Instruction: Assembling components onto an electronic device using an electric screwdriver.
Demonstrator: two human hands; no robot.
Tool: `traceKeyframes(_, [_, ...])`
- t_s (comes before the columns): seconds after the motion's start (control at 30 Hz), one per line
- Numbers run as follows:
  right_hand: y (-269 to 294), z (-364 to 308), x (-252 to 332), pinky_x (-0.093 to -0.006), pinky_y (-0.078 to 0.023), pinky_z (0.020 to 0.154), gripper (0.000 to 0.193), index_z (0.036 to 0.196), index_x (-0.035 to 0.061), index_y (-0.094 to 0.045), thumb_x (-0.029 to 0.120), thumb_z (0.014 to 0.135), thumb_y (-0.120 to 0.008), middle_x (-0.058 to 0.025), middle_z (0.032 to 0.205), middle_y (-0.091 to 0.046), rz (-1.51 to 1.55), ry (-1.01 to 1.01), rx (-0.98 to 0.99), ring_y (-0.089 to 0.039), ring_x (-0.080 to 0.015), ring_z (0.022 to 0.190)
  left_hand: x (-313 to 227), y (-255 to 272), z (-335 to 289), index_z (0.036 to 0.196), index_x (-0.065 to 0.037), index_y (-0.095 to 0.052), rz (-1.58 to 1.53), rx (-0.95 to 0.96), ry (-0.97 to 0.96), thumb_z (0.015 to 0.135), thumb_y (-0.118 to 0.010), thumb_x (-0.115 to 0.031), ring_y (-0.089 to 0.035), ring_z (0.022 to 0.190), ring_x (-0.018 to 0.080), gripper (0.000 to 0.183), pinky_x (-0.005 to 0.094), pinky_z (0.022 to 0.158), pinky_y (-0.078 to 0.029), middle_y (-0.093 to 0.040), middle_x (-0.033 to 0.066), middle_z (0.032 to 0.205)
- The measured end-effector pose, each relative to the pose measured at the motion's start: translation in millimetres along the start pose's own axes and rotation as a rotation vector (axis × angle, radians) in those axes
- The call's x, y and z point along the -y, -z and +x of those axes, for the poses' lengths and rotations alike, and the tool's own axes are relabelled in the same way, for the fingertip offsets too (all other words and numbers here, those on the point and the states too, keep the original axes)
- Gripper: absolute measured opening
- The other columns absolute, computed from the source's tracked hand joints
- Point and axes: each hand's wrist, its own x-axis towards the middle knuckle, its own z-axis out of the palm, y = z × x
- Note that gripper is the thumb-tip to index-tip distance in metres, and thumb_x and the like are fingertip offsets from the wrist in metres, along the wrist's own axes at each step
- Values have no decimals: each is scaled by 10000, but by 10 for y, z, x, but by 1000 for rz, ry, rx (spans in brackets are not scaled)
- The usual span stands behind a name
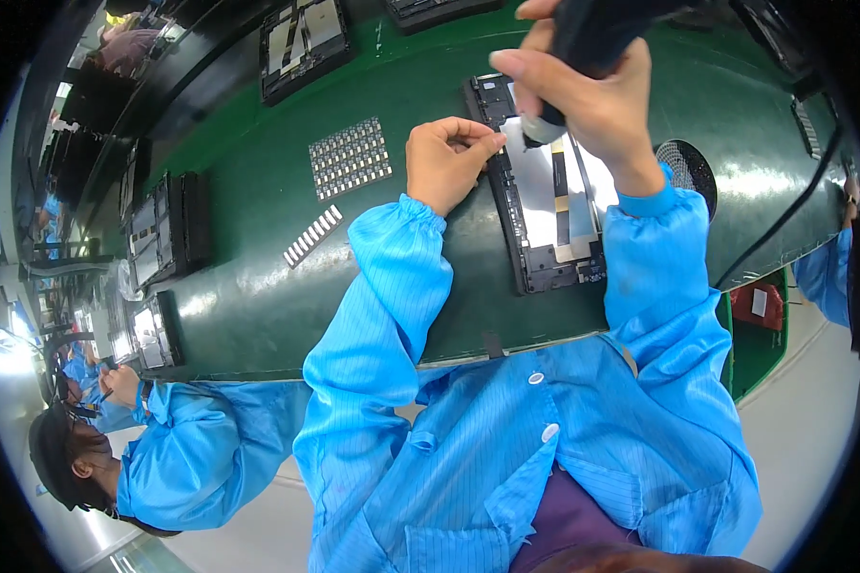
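An opened tablet-like device lies on the green table in front of me, its silver plates, dark frame and ribbon cable exposed. My right hand is wrapped round a black electric screwdriver. The driver's pale nose points down over the upper part of the device; whether its tip touches is hard to make out. At the device's left edge, my left hand has its thumb and index finger pinched together. Anything between those fingertips is too small to name. Beside the right wrist sits a round black dish with a speckled, studded surface.
Left of my hands lie a sheet of small parts and a short strip of white pieces. More opened devices stand at the left and far side. A black cable crosses the right. A co-worker sits at left; a green bin stands at right.
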Motion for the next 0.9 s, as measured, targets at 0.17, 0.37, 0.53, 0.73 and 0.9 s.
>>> traceKeyframes(0.17, [-107, 72, -271, -212, -418, 437, 303, 980, -40, -524, -31, 753, -724, -26, 624, -581, 61, -33, 38, -553, -77, 500, -50, 48, -6, 801, 28, -675, -92, 14, 151, 751, -741, -82, -610, 565, 100, 138, 208, 466, -489, -659, 64, 703])
traceKeyframes(0.37, [-145, 76, -303, -213, -421, 430, 287, 973, -37, -525, -23, 763, -720, -28, 625, -580, 45, -111, 25, -552, -81, 491, -92, 82, 40, 796, 34, -665, -72, 50, 218, 757, -704, -58, -624, 558, 121, 107, 225, 463, -505, -658, 88, 704])
traceKeyframes(0.53, [-123, 109, -374, -214, -421, 426, 292, 977, -34, -522, -21, 763, -720, -30, 624, -581, 0, -108, 27, -551, -83, 485, -141, 72, 58, 818, 47, -613, -66, 87, 262, 766, -664, 13, -623, 560, 137, 80, 219, 462, -501, -643, 93, 744])
traceKeyframes(0.73, [-121, 109, -426, -216, -421, 428, 298, 975, -30, -522, -15, 758, -725, -27, 622, -580, -4, -69, 30, -548, -81, 487, -125, 71, 53, 814, 45, -615, -69, 83, 253, 771, -664, 13, -624, 559, 136, 73, 216, 464, -505, -642, 93, 742])
traceKeyframes(0.9, [-122, 108, -422, -215, -421, 432, 299, 976, -29, -522, -16, 757, -725, -25, 622, -580, -3, -68, 35, -547, -79, 490, -108, 66, 56, 808, 44, -615, -71, 82, 252, 772, -665, 10, -625, 563, 134, 70, 215, 462, -505, -639, 88, 738])
